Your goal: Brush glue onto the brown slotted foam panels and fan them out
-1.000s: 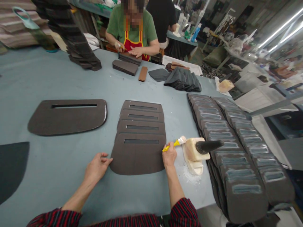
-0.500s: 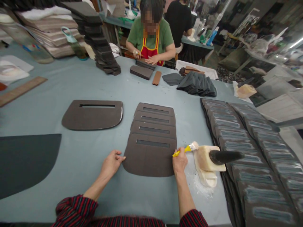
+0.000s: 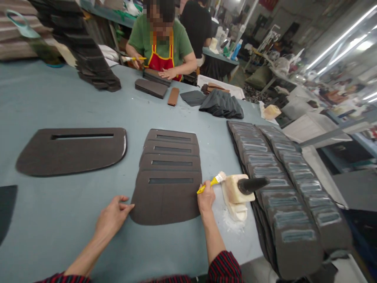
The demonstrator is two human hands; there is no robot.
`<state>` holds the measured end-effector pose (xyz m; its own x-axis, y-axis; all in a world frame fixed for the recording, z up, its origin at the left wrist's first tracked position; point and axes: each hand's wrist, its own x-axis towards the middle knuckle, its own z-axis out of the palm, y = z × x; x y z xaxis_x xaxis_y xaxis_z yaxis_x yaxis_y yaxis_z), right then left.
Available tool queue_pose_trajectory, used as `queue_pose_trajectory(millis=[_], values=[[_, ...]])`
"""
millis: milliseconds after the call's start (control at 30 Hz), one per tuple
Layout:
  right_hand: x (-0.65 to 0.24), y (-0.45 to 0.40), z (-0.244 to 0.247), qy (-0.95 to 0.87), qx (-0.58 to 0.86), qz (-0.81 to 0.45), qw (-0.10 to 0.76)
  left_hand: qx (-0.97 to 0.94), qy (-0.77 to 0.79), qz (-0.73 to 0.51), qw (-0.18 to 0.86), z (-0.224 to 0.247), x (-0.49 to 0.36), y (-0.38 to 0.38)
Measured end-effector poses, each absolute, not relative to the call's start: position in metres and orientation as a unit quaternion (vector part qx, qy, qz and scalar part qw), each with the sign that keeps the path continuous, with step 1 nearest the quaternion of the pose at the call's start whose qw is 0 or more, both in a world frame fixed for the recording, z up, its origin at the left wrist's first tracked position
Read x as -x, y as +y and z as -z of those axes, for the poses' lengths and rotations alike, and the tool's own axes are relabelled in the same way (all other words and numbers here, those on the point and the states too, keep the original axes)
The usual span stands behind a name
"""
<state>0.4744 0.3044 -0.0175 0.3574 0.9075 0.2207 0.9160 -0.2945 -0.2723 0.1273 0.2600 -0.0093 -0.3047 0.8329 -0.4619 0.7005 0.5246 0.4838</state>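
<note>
A yellow-handled brush (image 3: 214, 182) is gripped in the right hand (image 3: 206, 198), closed round the handle, with the bristles pointing up and away. Just right of that hand stands a cream block (image 3: 232, 190) with a dark cone (image 3: 252, 185) sticking out of it, and white residue (image 3: 232, 224) marks the table (image 3: 59, 228) below. The open left hand (image 3: 112, 216) rests to the left, just beside overlapping dark panels (image 3: 166, 198) lying between the hands. More slotted panels (image 3: 290, 200) lie in rows beyond the block.
</note>
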Motion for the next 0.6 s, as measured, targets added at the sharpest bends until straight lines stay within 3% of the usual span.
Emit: queue_pose_trajectory(millis=[600], values=[[-0.4773,0.3053,0.0175,-0.566,0.806,-0.017,0.172,-0.486,0.796,-0.089,0.35,0.01,-0.1311,0.2604]])
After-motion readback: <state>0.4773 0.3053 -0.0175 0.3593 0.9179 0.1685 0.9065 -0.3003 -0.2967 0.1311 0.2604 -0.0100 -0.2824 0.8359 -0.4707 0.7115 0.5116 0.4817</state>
